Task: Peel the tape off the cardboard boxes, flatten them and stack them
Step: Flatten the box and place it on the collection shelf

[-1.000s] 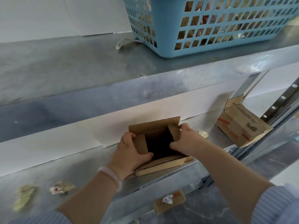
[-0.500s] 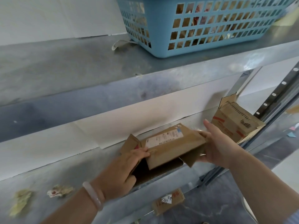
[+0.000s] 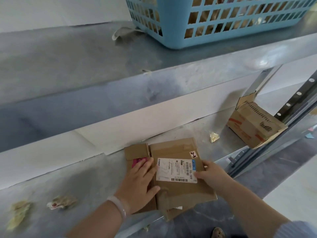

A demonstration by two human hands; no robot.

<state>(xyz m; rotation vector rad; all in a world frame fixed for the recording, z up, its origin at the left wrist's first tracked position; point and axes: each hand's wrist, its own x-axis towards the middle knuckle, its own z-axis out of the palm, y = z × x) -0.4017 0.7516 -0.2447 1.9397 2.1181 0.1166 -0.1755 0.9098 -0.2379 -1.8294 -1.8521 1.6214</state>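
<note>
Flattened cardboard box (image 3: 171,150) on the lower shelf (image 3: 85,182), label side up, close to the front edge. Its near right corner juts out past that edge. The longer sides of the main panel run from the shelf's back wall toward the front edge, with the near end skewed slightly to the right. A narrower folded panel adjoins it on the left and carries a pink sticker (image 3: 137,161). The white shipping label (image 3: 175,170) lies across the panel's middle, between the two hands.

The left hand (image 3: 139,182), with a pale bracelet (image 3: 118,205) at the wrist, lies flat with its fingers spread. It presses on the seam between the two panels, its fingertips touching the pink sticker. The right hand (image 3: 212,176) rests on the panel's right edge, fingers lightly bent, thumb on the label's right corner. It is laid on the top face rather than closed round anything.

A second box (image 3: 253,124) stands unflattened at the shelf's right end, well apart, with a crumpled yellow scrap (image 3: 214,136) between the two boxes. Tape scraps (image 3: 61,202) lie toward the left end. A blue basket (image 3: 223,36) stands on the upper shelf (image 3: 68,57).
</note>
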